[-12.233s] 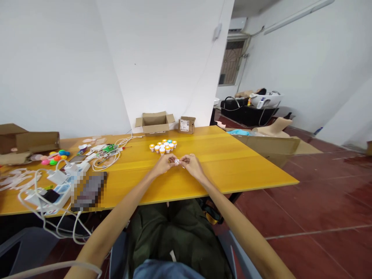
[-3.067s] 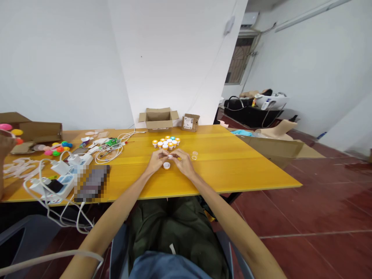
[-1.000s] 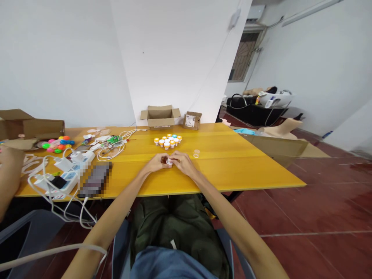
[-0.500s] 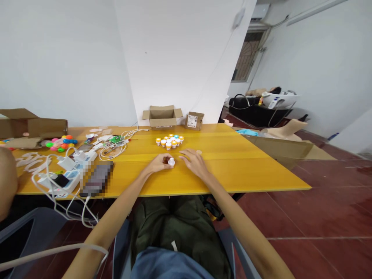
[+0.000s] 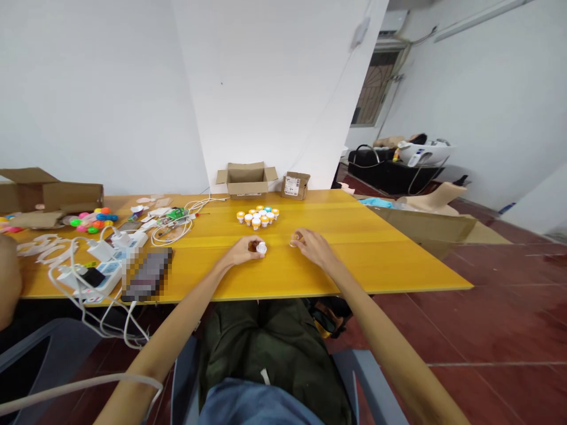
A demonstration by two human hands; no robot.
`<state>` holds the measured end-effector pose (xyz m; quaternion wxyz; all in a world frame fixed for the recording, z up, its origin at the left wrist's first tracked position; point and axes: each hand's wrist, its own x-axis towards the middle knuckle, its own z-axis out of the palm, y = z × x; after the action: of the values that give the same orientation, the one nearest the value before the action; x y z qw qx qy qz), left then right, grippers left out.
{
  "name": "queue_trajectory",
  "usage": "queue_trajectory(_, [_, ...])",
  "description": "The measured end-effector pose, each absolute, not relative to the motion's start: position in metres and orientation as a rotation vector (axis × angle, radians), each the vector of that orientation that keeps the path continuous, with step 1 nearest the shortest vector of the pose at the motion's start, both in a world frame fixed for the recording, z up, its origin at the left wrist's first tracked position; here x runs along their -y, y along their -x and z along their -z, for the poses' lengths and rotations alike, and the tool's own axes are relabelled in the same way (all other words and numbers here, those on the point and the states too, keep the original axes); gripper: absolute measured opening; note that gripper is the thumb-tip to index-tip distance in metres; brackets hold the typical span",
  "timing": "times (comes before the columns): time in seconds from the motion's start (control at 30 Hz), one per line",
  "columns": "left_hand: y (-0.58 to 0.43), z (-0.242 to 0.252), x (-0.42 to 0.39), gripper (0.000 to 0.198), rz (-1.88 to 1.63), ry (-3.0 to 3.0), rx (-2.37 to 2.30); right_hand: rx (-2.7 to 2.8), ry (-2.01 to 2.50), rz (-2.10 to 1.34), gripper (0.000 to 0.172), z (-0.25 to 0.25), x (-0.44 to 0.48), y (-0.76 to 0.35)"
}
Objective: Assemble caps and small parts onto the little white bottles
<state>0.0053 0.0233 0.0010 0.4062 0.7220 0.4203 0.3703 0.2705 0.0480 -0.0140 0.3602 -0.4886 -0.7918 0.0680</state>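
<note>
My left hand (image 5: pixel 240 250) is closed around a small amber bottle (image 5: pixel 253 245) with a white end (image 5: pixel 261 248) that points right, over the front half of the yellow table (image 5: pixel 354 260). To its right, my right hand (image 5: pixel 311 245) pinches a small, pale round disc (image 5: pixel 293 240) between thumb and fingers, just at the tabletop. Beyond both hands, several small white-topped containers with orange rims (image 5: pixel 256 222) stand in a tight group. One top in the group's back row is blue (image 5: pixel 267 209).
Behind the group stand an open cardboard box (image 5: pixel 248 188) and a smaller carton (image 5: pixel 295 185). Toward the left lie a phone (image 5: pixel 148 273), a power strip (image 5: pixel 108 268) with white cables, colourful balls (image 5: pixel 94 221) and another box (image 5: pixel 73 195). Someone's arm (image 5: pixel 9 280) shows at the left edge.
My right hand has moved right and closed on the pale disc, which lay on the table beside it before. My left hand still holds the bottle in nearly the same place.
</note>
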Motion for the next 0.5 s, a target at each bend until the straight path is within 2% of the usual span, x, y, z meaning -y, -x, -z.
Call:
queue_trajectory(0.13, [-0.006, -0.001, -0.023, 0.024, -0.931, -1.788, -1.046, 1.985, 1.077, -0.511, 0.015, -0.003, -0.044, -0.239])
queue_trajectory(0.2, [-0.006, 0.0, -0.024, 0.026, -0.93, -1.763, -1.03, 1.954, 0.931, -0.591, 0.02, -0.013, -0.039, -0.224])
queue_trajectory(0.27, [-0.006, 0.001, -0.024, 0.027, -0.929, -1.733, -1.024, 1.991, 0.84, -0.635, 0.018, -0.022, -0.034, -0.212])
queue_trajectory(0.5, [-0.007, 0.001, -0.024, 0.033, -0.897, -1.658, -1.011, 2.347, 0.921, -0.469, 0.014, -0.041, -0.026, -0.195])
